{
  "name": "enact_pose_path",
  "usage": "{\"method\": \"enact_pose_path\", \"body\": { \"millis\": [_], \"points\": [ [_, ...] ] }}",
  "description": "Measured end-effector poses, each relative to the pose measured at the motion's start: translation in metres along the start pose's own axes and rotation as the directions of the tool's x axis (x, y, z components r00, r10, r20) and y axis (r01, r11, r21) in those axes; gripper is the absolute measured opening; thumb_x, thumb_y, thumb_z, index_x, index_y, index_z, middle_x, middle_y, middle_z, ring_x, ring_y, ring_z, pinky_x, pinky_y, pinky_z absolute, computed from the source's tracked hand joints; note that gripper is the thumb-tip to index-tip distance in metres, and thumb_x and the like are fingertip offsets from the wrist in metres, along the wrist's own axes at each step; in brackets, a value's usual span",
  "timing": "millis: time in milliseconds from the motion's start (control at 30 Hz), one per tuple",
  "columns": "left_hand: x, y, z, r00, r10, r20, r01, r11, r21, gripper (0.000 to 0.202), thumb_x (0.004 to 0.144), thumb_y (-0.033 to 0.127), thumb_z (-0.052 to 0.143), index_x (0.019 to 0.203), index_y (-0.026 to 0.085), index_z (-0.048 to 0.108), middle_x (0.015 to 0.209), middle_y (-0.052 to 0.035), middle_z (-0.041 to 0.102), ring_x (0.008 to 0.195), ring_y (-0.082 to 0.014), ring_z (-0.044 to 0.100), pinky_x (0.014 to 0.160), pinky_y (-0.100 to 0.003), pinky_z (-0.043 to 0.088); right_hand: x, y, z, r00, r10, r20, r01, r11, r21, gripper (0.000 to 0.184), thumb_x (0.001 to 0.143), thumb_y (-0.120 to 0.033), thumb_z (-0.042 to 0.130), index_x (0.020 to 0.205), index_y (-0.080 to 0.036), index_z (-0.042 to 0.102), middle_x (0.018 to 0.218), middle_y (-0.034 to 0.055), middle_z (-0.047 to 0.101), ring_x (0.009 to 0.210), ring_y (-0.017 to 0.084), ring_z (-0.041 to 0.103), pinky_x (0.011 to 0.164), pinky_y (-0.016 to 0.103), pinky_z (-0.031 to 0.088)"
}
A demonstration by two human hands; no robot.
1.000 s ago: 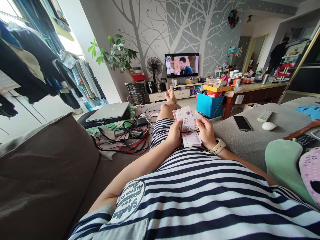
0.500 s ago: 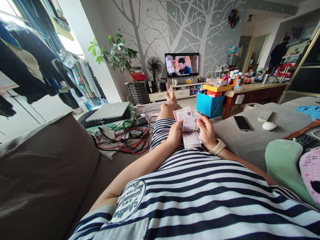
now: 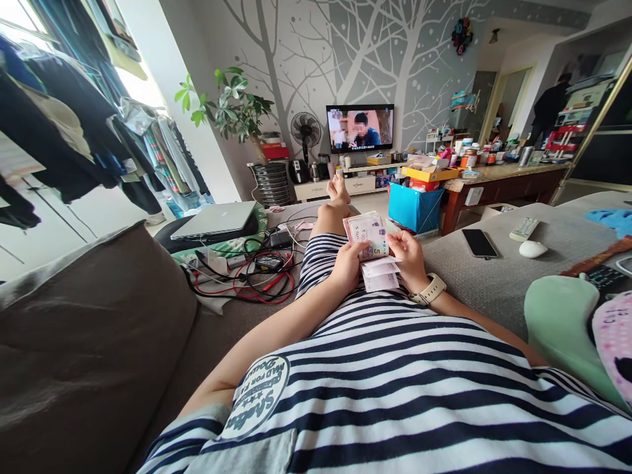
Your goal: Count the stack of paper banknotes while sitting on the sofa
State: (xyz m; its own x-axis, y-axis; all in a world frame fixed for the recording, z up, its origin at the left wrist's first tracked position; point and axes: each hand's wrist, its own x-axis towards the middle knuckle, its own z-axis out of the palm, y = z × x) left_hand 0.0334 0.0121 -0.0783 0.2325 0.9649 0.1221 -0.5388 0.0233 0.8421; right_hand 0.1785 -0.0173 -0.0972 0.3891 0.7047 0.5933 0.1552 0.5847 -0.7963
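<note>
My left hand (image 3: 347, 264) is closed around a small stack of banknotes (image 3: 366, 227), with the thumb lying across the front. A "5" shows on the front note. Below, the lower ends of several notes (image 3: 381, 282) hang folded down over my striped clothes. My right hand (image 3: 409, 258), with a pale watch on its wrist, has its thumb and fingers pinched at the stack's right edge. How many notes sit between those fingertips is hidden.
Tangled cables (image 3: 259, 270) and a laptop (image 3: 217, 220) lie to the left. On the sofa at right are a phone (image 3: 479, 243), a remote (image 3: 524, 229) and a white mouse (image 3: 532, 249). A blue box (image 3: 413, 207) stands beyond. One person (image 3: 549, 112) stands at the far right.
My right thumb and fingers have shifted slightly at the notes' edge. Another note's end now hangs folded down below my left hand, and more of the upright stack shows.
</note>
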Motion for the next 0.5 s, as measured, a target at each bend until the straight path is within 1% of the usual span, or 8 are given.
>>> {"method": "enact_pose_path", "body": {
  "millis": [133, 233, 300, 400, 500],
  "points": [
    [0.0008, -0.0032, -0.0020, 0.999, 0.012, 0.030, -0.011, 1.000, -0.018, 0.048, 0.084, 0.025, 0.078, 0.129, 0.012, 0.066, 0.134, -0.0203, 0.072, 0.149, -0.0449, 0.049, 0.119, -0.053, 0.044, -0.0012, -0.0012, -0.0009, 1.000, -0.020, 0.016, 0.020, 1.000, -0.010, 0.060, 0.084, -0.080, 0.068, 0.077, -0.022, 0.055, 0.068, 0.0005, 0.055, 0.065, 0.016, 0.048, 0.063, 0.031, 0.039],
    [0.0037, -0.0048, -0.0022, 0.999, 0.030, 0.038, -0.029, 0.999, -0.045, 0.053, 0.089, 0.031, 0.077, 0.135, 0.009, 0.063, 0.141, -0.0208, 0.068, 0.151, -0.0477, 0.046, 0.121, -0.057, 0.043, -0.0019, -0.0027, -0.0014, 1.000, -0.016, 0.010, 0.016, 1.000, -0.002, 0.056, 0.085, -0.075, 0.070, 0.077, -0.021, 0.058, 0.069, 0.0008, 0.056, 0.065, 0.016, 0.049, 0.063, 0.031, 0.039],
    [0.0061, -0.0056, -0.0015, 0.999, 0.033, 0.034, -0.031, 0.998, -0.055, 0.055, 0.092, 0.037, 0.076, 0.138, 0.009, 0.061, 0.144, -0.0196, 0.066, 0.151, -0.0485, 0.045, 0.121, -0.058, 0.043, -0.0019, -0.0038, -0.0017, 1.000, -0.025, 0.004, 0.025, 1.000, 0.010, 0.053, 0.085, -0.071, 0.071, 0.079, -0.020, 0.060, 0.071, 0.0016, 0.059, 0.067, 0.016, 0.051, 0.064, 0.031, 0.041],
    [0.0088, -0.0077, 0.0008, 0.999, 0.020, 0.038, -0.018, 0.998, -0.067, 0.055, 0.095, 0.043, 0.072, 0.139, 0.012, 0.062, 0.143, -0.0171, 0.067, 0.149, -0.0483, 0.047, 0.120, -0.060, 0.044, -0.0021, -0.0056, -0.0020, 0.999, -0.049, -0.003, 0.049, 0.998, 0.032, 0.049, 0.086, -0.068, 0.071, 0.083, -0.020, 0.062, 0.074, 0.0030, 0.063, 0.069, 0.017, 0.056, 0.066, 0.031, 0.044],
    [0.0100, -0.0099, 0.0032, 0.999, 0.005, 0.052, -0.001, 0.997, -0.074, 0.055, 0.095, 0.044, 0.071, 0.139, 0.012, 0.063, 0.140, -0.0191, 0.068, 0.147, -0.0453, 0.050, 0.121, -0.060, 0.044, -0.0032, -0.0071, -0.0021, 0.997, -0.072, 0.004, 0.072, 0.996, 0.057, 0.046, 0.087, -0.066, 0.071, 0.086, -0.020, 0.063, 0.077, 0.0036, 0.065, 0.071, 0.018, 0.058, 0.067, 0.031, 0.046]
  ]
}}
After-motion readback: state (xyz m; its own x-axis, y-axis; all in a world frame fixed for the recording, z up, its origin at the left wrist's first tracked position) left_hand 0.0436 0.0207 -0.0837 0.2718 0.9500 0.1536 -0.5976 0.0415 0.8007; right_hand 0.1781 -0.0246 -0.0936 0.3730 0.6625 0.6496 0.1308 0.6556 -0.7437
